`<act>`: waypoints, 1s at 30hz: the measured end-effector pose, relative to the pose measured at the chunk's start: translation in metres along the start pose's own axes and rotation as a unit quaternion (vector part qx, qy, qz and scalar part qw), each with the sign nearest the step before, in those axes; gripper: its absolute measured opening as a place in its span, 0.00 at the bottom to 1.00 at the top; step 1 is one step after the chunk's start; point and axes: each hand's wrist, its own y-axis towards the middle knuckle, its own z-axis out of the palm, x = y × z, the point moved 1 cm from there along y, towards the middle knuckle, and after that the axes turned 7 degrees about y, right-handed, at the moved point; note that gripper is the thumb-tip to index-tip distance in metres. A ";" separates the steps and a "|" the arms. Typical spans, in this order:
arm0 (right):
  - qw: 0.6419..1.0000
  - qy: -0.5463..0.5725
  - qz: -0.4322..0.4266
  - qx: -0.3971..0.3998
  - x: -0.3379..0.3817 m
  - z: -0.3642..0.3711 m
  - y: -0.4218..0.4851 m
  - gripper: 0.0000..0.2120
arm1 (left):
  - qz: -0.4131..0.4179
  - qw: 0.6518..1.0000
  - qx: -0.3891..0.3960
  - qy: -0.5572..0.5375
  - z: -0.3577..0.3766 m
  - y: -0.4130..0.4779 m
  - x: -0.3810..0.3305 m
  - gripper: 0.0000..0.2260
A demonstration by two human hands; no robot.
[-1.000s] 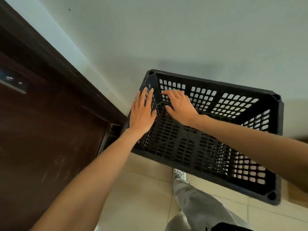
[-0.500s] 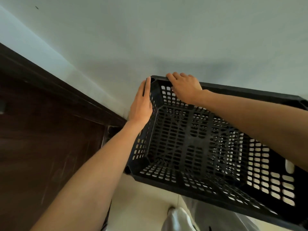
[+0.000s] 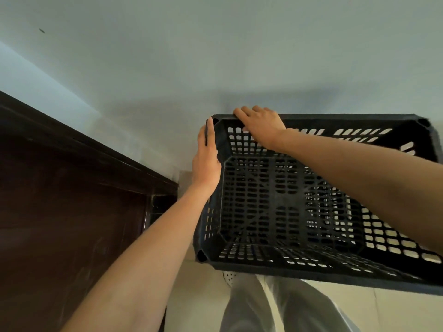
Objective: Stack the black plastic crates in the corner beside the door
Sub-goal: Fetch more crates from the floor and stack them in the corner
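Still mid-placement: black plastic crate (image 3: 287, 212) gripped at far rim by right hand (image 3: 261, 127), steadied by flat open left hand (image 3: 206, 159); next, squaring beside door (image 3: 72, 212).

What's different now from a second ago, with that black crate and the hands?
The right hand moved from inside the black crate up to its far rim, fingers hooked over it. The left hand slid to the outside of the left wall. The crate now sits flatter. Same throughout: the dark door on the left and the pale wall behind.
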 end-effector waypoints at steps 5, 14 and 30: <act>0.999 -0.022 0.013 0.043 0.003 -0.003 0.004 0.27 | -0.019 1.000 0.008 -0.006 -0.001 0.001 -0.003 0.39; 0.998 -0.012 0.030 0.056 0.061 -0.038 -0.002 0.31 | -0.001 0.999 0.039 0.015 -0.051 -0.040 0.040 0.28; 0.922 -0.016 -0.351 0.162 0.248 -0.077 -0.045 0.24 | -0.291 0.948 -0.023 0.127 -0.124 -0.270 0.104 0.20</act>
